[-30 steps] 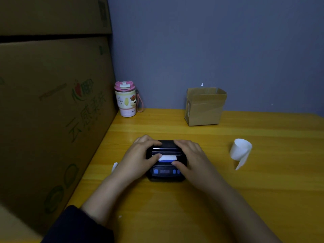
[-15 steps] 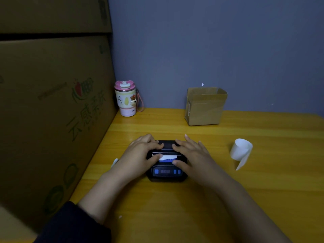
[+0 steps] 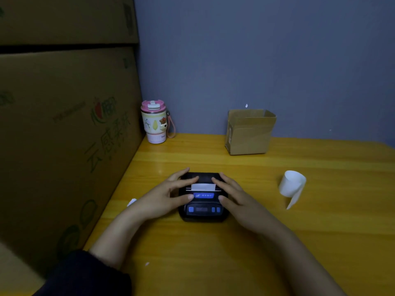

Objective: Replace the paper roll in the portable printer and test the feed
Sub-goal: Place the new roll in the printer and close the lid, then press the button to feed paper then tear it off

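The small black portable printer [image 3: 203, 208] lies on the yellow wooden table [image 3: 213, 263], its blue panel and buttons facing me. A short white paper strip [image 3: 203, 186] sticks out of its slot, and the lid looks closed. My left hand [image 3: 164, 197] lies flat against the printer's left side, thumb tip by the blue label. My right hand [image 3: 235, 195] rests along its right side with fingers stretched out. Neither hand grips anything. A loose white paper roll [image 3: 291, 184] with a trailing tail stands on the table to the right.
Large cardboard cartons [image 3: 64, 135] wall off the left side. A pink-lidded cup [image 3: 154, 124] stands in the back left corner, a small open cardboard box [image 3: 250, 133] at the back by the wall. A white scrap [image 3: 131, 202] lies left of my left wrist.
Both hands have slid outward off the top of the printer to its sides. The paper strip and blue label, half covered before, now show fully.
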